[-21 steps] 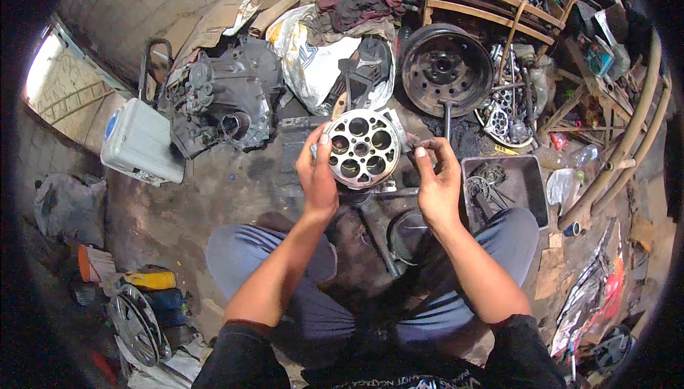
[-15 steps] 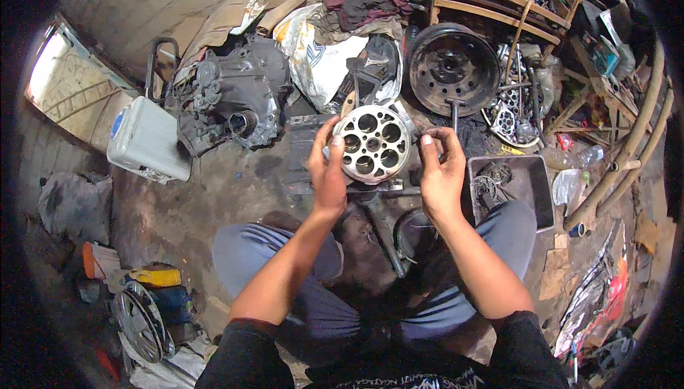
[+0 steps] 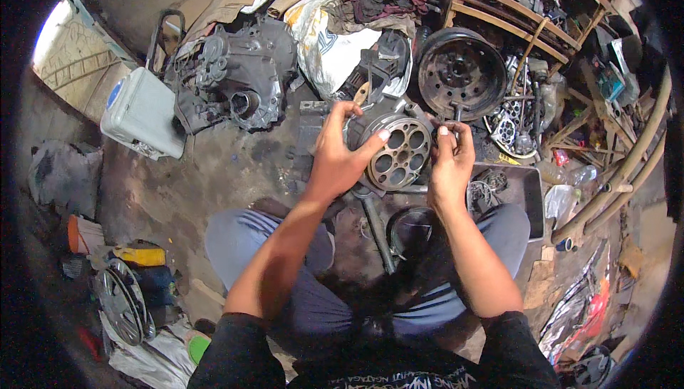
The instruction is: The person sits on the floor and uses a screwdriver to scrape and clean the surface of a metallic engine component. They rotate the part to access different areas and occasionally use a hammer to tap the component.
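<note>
A round grey metal disc [image 3: 403, 181], with several large holes around a small centre hole, is tilted between my hands. My left hand [image 3: 340, 164] has its thumb on the disc's upper left face, with the forefinger curled up and apart behind the rim. Those fingers' grip behind the disc is partly hidden. Close to the right rim is my right hand [image 3: 452, 168], its thumb and fingers bent together; what is pinched there is too small to make out. Beneath the disc, a dark metal bar [image 3: 377, 232] slants down between my knees.
Ahead lie a large gearbox housing [image 3: 242, 68], a white sack [image 3: 324, 54] and a black wheel rim [image 3: 462, 72]. A rectangular metal tray [image 3: 532, 200] with parts stands at my right knee. To the left is a grey plastic box [image 3: 142, 115]; wooden poles [image 3: 620, 182] lean at far right.
The disc has moved right and slightly down and tilted, now looking darker. My left hand has spread its thumb and forefinger; my right hand's fingertips have come near the rim. The view has shifted slightly.
</note>
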Action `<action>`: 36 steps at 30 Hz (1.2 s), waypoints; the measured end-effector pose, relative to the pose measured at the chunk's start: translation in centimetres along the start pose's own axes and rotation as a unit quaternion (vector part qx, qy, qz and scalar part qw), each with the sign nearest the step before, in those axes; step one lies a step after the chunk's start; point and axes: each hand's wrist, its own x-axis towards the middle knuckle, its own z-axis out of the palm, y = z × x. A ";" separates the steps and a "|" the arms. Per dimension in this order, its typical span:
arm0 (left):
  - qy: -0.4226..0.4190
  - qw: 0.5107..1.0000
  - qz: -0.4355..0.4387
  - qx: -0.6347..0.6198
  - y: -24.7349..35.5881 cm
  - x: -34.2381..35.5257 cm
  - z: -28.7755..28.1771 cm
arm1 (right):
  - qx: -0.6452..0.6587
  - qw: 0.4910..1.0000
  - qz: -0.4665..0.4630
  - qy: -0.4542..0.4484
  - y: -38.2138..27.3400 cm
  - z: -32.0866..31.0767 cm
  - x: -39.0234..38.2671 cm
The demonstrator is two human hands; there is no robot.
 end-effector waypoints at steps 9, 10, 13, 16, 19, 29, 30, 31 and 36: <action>0.015 0.986 0.056 0.157 1.9 -0.5 2.1 | -0.107 0.986 -0.126 0.036 -1.4 -2.6 -1.4; 0.023 0.983 0.063 0.172 1.9 -0.7 2.3 | -0.133 0.986 -0.091 0.041 -2.0 -3.1 -2.5; 0.039 0.984 0.067 0.160 1.8 -1.1 2.7 | -0.205 0.970 -0.129 0.016 -2.4 -4.6 -5.6; 0.049 0.985 0.054 0.158 2.0 -1.5 3.1 | -0.274 0.954 -0.110 -0.062 -1.5 -5.3 -8.4; 0.059 0.976 0.091 0.188 2.1 -1.5 3.5 | -0.270 0.949 -0.130 -0.096 -1.4 -4.3 -9.1; 0.043 0.968 0.104 0.223 3.1 -1.9 3.8 | -0.311 0.946 -0.050 -0.083 -1.2 -4.5 -7.4; 0.039 0.966 0.109 0.230 3.2 -1.9 3.8 | -0.317 0.945 -0.026 -0.079 -1.3 -4.5 -7.5; 0.041 0.967 0.110 0.226 3.2 -1.9 3.9 | -0.310 0.945 -0.064 -0.083 -1.2 -4.4 -7.9; 0.039 0.964 0.108 0.238 3.0 -1.9 3.9 | -0.310 0.943 -0.061 -0.104 -1.4 -4.2 -9.2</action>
